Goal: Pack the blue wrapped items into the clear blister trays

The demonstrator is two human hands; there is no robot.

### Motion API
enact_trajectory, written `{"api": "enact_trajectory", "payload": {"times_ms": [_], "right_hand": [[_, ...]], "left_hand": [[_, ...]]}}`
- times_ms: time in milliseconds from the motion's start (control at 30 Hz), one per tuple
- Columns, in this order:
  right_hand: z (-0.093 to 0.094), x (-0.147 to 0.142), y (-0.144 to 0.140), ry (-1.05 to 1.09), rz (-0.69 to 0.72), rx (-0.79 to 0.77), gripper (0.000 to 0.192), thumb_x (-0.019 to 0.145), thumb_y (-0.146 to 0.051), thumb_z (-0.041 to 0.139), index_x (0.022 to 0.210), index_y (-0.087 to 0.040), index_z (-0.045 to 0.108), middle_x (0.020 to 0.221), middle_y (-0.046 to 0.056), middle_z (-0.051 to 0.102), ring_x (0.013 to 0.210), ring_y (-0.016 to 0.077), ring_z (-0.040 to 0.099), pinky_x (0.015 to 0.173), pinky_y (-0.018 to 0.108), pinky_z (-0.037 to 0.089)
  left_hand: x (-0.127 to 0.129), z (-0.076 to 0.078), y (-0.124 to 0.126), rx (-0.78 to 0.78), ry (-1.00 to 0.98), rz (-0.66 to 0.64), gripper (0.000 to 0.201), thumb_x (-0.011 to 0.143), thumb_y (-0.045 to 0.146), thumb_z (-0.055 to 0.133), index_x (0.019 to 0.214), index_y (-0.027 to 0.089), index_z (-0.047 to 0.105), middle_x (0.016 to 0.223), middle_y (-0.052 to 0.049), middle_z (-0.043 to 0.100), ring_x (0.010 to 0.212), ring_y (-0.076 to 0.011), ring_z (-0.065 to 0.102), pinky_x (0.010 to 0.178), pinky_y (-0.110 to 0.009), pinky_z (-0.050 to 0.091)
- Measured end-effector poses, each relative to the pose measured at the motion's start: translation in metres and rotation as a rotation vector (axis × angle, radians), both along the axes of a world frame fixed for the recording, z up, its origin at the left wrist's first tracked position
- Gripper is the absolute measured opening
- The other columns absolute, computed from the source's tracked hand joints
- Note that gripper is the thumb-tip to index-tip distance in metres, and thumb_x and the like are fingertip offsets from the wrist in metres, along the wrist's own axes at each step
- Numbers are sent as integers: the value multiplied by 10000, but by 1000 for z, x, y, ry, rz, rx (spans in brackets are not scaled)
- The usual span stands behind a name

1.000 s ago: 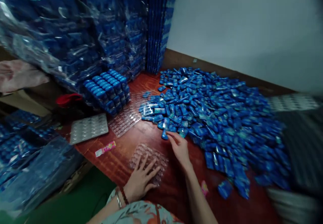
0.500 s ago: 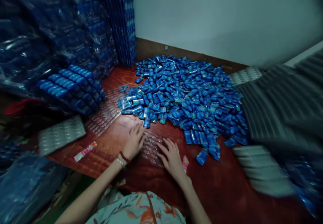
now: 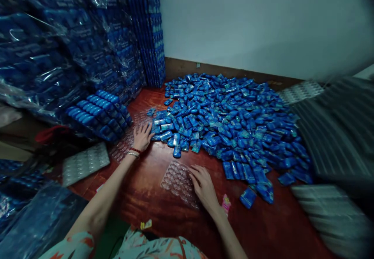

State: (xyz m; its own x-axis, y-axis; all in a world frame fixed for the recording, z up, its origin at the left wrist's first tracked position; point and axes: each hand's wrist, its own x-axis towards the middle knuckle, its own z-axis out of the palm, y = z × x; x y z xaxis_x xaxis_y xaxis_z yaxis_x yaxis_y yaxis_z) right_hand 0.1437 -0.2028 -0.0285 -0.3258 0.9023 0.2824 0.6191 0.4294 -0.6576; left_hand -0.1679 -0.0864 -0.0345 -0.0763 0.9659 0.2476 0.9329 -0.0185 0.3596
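Bagged stacks of blue packs (image 3: 58, 48) filled the left side against the wall. A broad heap of loose blue packets (image 3: 230, 122) covered the red-brown table (image 3: 146, 196) toward the back. A grey ribbed stack (image 3: 336, 134) stood at right. A filled block of blue packets (image 3: 99, 113) sat left of the heap, with a silvery tray (image 3: 84, 163) below it. An empty clear blister tray (image 3: 179, 181) lay near the table's front edge. The right hand (image 3: 204, 187) rested flat on that tray, fingers spread, holding nothing. The left hand (image 3: 142, 136), fingers open, touched the heap's near-left edge; whether it gripped a packet could not be told.
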Motion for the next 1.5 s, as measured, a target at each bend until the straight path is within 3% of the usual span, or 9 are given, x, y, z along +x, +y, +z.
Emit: {"api": "enact_trajectory", "payload": {"times_ms": [200,400,567,700,933,1133,1233,1367,1500], "right_hand": [[26,-39,53,-46,155,127,314,894,-173,416,1118,-258,620,1062,64,631,1053,205,527,1012,466,345],[49,-128,160,-402,262,284,308,882,-324,485,1124,-175,604,1197,123,556,1215,279,398,1063,515,225],[40,-168,209,-554,349,244,462,827,-467,543,1198,-191,537,1242,141,515,1203,309,409,1015,604,221],[26,-141,201,-558,362,272,445,892,-412,450,1284,-204,460,1176,104,566,1141,247,474,1068,558,156],[20,-73,157,-622,320,383,485,909,-429,396,1342,-210,411,1392,108,423,1332,279,268,1077,604,47],[28,4,125,-507,-154,368,343,930,-263,347,1170,-201,584,1178,84,605,1183,211,445,1096,501,134],[28,32,116,-555,-315,269,326,907,-361,404,1121,-227,610,1134,94,612,1109,250,471,1040,565,184],[29,37,122,-681,-236,154,448,862,-477,446,1247,-257,510,1309,122,474,1196,309,386,972,681,174],[38,40,130,-714,-147,75,420,856,-431,461,1246,-278,499,1335,105,443,1195,305,386,946,688,224]], "left_hand": [[-16,5,18,170,-302,26,480,909,400,308,1214,111,540,1289,-167,528,1217,-255,472,1049,-429,322],[-18,6,3,277,-212,59,403,892,288,341,1204,138,547,1233,-133,578,1159,-234,528,1024,-426,378],[-16,-14,-22,259,-77,49,419,887,245,363,1276,143,482,1303,-159,512,1228,-256,461,999,-460,397],[2,-18,-35,293,34,88,458,911,259,363,1363,188,376,1400,-146,409,1349,-277,279,1078,-551,205],[67,-4,-31,124,107,-371,491,923,353,370,1393,218,322,1456,-97,331,1373,-264,215,1095,-504,161],[129,18,-4,150,51,-569,497,917,383,359,1383,213,340,1414,-104,394,1350,-254,253,1103,-517,109],[154,23,13,85,114,-734,511,854,485,446,1303,242,458,1387,-116,410,1342,-322,231,1062,-614,83],[156,20,40,-38,226,-762,483,797,491,517,1217,255,544,1365,-123,411,1324,-414,183,971,-723,102],[124,22,54,-96,298,-828,448,802,368,510,1237,263,523,1338,-111,428,1288,-374,262,982,-628,248]]}}
